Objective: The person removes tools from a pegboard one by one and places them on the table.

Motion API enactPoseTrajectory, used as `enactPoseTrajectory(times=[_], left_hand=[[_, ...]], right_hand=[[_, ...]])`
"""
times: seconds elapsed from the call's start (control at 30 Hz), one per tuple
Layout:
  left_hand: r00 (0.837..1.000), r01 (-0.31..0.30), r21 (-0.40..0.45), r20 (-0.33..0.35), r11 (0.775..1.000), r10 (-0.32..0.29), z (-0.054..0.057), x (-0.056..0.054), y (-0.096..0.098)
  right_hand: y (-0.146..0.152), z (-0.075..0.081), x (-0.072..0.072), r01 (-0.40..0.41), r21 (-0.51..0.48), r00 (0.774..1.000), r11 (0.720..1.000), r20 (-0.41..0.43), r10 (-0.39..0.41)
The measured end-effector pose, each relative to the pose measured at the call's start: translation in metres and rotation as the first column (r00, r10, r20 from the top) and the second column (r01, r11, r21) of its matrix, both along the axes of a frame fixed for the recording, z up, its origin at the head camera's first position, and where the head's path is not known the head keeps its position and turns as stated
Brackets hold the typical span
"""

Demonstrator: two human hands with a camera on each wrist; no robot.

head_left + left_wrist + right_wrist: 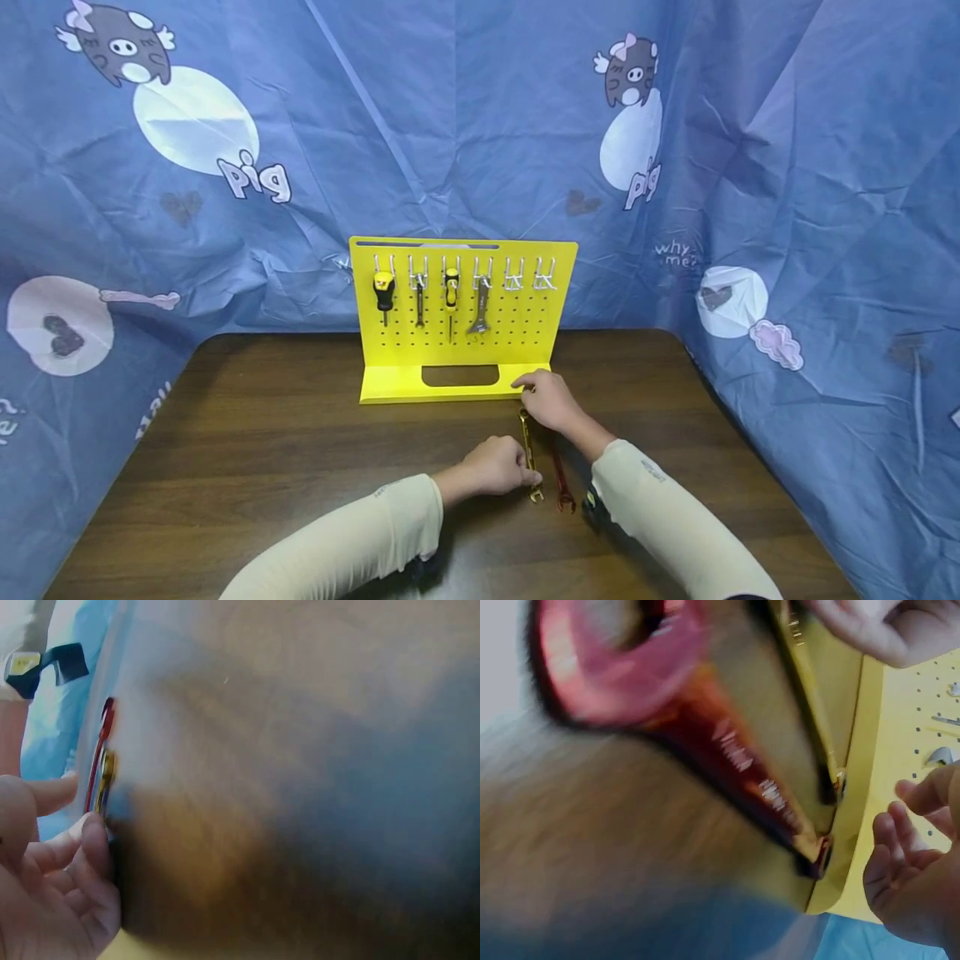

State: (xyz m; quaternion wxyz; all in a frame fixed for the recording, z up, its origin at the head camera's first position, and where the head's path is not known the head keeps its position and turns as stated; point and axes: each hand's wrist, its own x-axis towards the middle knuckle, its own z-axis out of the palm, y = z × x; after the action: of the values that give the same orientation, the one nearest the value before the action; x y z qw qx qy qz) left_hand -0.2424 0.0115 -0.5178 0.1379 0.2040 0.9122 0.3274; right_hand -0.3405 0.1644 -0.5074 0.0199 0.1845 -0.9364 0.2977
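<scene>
A gold wrench (528, 446) lies on the brown table, pointing toward the yellow pegboard (465, 342). My left hand (498, 465) reaches over its near end; in the left wrist view the thumb and forefinger stand apart beside the gold wrench (107, 769). To its right lies a red wrench (561, 477), large and close in the right wrist view, where the red wrench (727, 750) points toward the board's base. My right hand (551, 400) hovers by the base's front right corner, past the wrenches' far ends. Its fingers are loosely bent and hold nothing.
On the pegboard's hooks hang a stubby screwdriver (384, 290), a small wrench (420, 302), a slimmer screwdriver (451, 292) and an adjustable wrench (481, 304). Two hooks (528, 277) at the right carry no tool. A blue printed curtain (465, 125) surrounds the table (262, 417).
</scene>
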Motion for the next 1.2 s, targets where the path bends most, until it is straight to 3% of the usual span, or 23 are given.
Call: enactPoseTrajectory(times=[0.17, 0.27, 0.33, 0.47, 0.6, 0.7, 0.77, 1.0, 1.2], left_hand=[[0.998, -0.036, 0.158, 0.059, 0.987, 0.027, 0.005, -0.018, -0.015], [0.994, -0.111, 0.184, 0.017, 0.977, 0.110, 0.007, -0.032, -0.026], [0.983, -0.171, 0.192, -0.037, 0.966, 0.181, 0.011, -0.042, -0.033], [0.950, -0.279, 0.264, -0.063, 0.923, 0.305, 0.017, -0.065, -0.047], [0.927, -0.350, 0.359, 0.001, 0.865, 0.375, 0.024, -0.086, -0.060], [0.915, -0.385, 0.391, 0.045, 0.836, 0.400, 0.030, -0.097, -0.065], [0.912, -0.394, 0.397, 0.054, 0.829, 0.408, 0.032, -0.102, -0.067], [0.913, -0.390, 0.395, 0.048, 0.832, 0.405, 0.034, -0.107, -0.064], [0.914, -0.380, 0.389, 0.017, 0.839, 0.406, 0.033, -0.107, -0.062]], right_hand=[[-0.011, 0.010, -0.006, 0.050, -0.150, 0.999, 0.987, 0.014, -0.049], [-0.017, 0.015, -0.011, 0.095, -0.244, 0.995, 0.965, 0.041, -0.088], [-0.021, 0.019, -0.014, 0.117, -0.300, 0.993, 0.947, 0.036, -0.112], [-0.032, 0.030, -0.023, 0.121, -0.412, 0.992, 0.903, 0.008, -0.129], [-0.046, 0.049, -0.031, 0.082, -0.470, 0.994, 0.879, -0.026, -0.107], [-0.058, 0.066, -0.036, 0.049, -0.463, 0.996, 0.885, -0.049, -0.081], [-0.064, 0.076, -0.040, 0.026, -0.444, 0.996, 0.896, -0.066, -0.062], [-0.078, 0.095, -0.048, -0.006, -0.318, 0.993, 0.948, -0.113, -0.032], [-0.081, 0.101, -0.051, 0.037, -0.305, 0.989, 0.952, -0.124, -0.078]])
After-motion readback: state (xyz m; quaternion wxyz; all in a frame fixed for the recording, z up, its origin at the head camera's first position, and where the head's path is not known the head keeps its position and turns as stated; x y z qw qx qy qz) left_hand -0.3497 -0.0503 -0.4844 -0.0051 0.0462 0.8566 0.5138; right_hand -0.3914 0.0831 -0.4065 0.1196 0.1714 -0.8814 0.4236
